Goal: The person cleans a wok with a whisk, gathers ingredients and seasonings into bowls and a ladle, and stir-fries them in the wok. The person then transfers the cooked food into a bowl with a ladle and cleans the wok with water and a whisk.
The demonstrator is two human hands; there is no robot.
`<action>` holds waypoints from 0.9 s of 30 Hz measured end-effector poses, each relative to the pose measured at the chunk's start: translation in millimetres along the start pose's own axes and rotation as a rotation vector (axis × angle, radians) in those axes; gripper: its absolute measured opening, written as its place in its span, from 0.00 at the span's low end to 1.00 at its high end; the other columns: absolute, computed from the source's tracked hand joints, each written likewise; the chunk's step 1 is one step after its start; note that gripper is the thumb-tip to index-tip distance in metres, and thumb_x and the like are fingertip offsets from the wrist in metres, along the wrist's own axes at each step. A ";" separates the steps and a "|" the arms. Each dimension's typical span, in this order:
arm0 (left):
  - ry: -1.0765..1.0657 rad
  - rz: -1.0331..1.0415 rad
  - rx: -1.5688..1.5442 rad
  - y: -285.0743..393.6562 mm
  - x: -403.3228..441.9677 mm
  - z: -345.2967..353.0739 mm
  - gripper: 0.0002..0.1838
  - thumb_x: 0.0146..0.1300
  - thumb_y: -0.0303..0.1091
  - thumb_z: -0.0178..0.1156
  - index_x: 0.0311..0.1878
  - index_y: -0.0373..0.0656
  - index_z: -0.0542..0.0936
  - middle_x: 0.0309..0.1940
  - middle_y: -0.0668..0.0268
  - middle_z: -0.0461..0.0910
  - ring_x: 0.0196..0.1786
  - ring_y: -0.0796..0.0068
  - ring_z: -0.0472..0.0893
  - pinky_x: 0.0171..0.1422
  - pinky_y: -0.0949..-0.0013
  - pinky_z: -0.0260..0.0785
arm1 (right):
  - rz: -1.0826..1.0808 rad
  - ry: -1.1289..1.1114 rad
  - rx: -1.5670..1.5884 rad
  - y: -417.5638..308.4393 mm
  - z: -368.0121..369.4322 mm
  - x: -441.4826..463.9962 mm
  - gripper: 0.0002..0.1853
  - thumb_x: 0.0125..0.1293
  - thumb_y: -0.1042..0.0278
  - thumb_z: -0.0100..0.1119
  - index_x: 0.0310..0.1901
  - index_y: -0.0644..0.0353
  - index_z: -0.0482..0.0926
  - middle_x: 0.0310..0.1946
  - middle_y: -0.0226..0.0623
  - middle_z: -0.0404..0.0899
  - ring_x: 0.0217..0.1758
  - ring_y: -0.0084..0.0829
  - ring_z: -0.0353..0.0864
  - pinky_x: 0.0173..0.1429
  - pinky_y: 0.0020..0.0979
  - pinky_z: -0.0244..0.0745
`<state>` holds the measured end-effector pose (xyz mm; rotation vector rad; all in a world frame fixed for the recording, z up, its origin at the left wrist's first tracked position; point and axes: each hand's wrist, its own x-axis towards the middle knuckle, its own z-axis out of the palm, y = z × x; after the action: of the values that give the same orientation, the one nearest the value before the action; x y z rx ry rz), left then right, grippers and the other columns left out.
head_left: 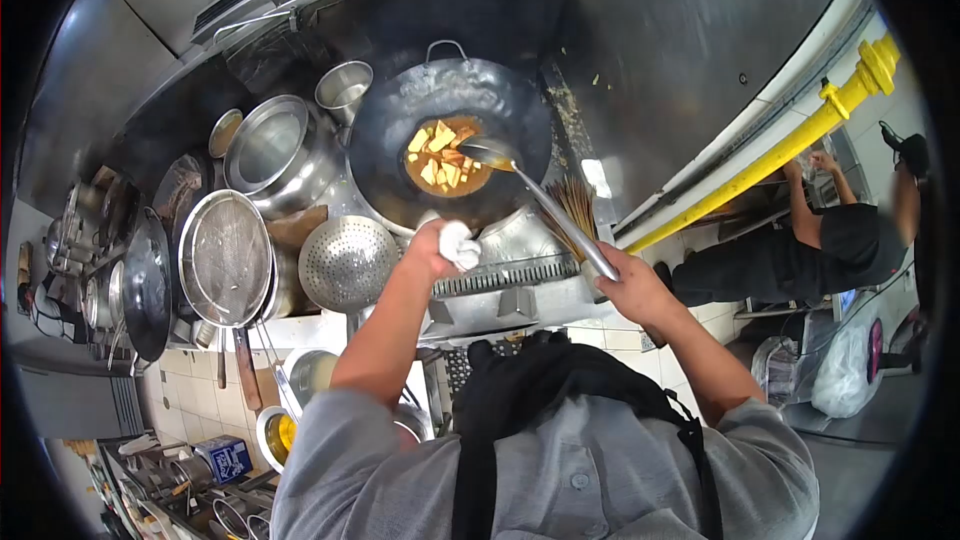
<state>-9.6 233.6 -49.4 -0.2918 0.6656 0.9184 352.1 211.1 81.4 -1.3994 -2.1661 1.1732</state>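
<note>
A large dark wok sits on the stove, with yellow and pale chunks in brown sauce at its bottom. My right hand is wrapped around the handle end of a metal ladle. The ladle's bowl reaches into the wok, over the right side of the food. My left hand is closed on a folded white cloth at the wok's near rim. What the left fingers grip through the cloth is partly hidden.
Left of the wok stand a perforated strainer, a mesh sieve, metal pots and a small metal container. A bamboo brush is at the right. Beyond the yellow pipe, another person in dark clothes works.
</note>
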 end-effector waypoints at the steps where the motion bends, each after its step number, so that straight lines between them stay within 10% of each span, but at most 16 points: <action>1: -0.161 -0.094 0.021 -0.9 10.0 -4.1 0.18 0.69 0.44 0.43 0.28 0.45 0.75 0.21 0.63 0.73 0.23 0.60 0.73 0.24 0.59 0.67 | -0.102 0.000 -0.117 -6.7 -4.6 3.0 0.29 0.61 0.72 0.56 0.66 0.61 0.66 0.43 0.52 0.80 0.41 0.40 0.82 0.48 0.37 0.75; 9: 0.147 0.244 0.074 -89.3 -59.3 91.4 0.19 0.71 0.39 0.38 0.27 0.44 0.73 0.17 0.66 0.68 0.19 0.68 0.67 0.20 0.65 0.60 | 0.112 -0.365 -0.634 -90.0 -49.1 11.4 0.31 0.63 0.68 0.52 0.69 0.59 0.60 0.48 0.56 0.79 0.52 0.53 0.78 0.59 0.46 0.72; 12: -0.149 0.288 0.081 -71.3 -14.6 26.9 0.16 0.70 0.40 0.41 0.32 0.44 0.74 0.23 0.64 0.75 0.23 0.66 0.75 0.23 0.63 0.66 | -0.046 -0.232 -0.723 -65.0 -16.9 45.1 0.31 0.63 0.66 0.51 0.69 0.58 0.59 0.42 0.56 0.81 0.46 0.54 0.80 0.55 0.49 0.73; 16: 0.458 0.575 0.148 -174.5 -32.3 23.6 0.15 0.71 0.39 0.44 0.51 0.43 0.75 0.39 0.59 0.82 0.39 0.58 0.83 0.46 0.51 0.77 | -0.020 -0.084 -0.654 -66.1 -4.3 42.0 0.32 0.64 0.65 0.51 0.70 0.57 0.58 0.40 0.57 0.81 0.44 0.56 0.80 0.53 0.50 0.73; 27: -0.008 0.292 0.099 -86.4 -51.4 69.5 0.19 0.73 0.41 0.36 0.33 0.45 0.74 0.24 0.64 0.76 0.25 0.64 0.75 0.26 0.60 0.69 | -0.058 -0.331 -0.736 -83.2 -63.7 -24.9 0.30 0.66 0.67 0.48 0.70 0.53 0.57 0.41 0.52 0.81 0.45 0.51 0.81 0.49 0.47 0.75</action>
<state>66.4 185.1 33.1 -0.1032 0.7556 1.1605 353.3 203.8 188.8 -1.4432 -3.0477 0.6236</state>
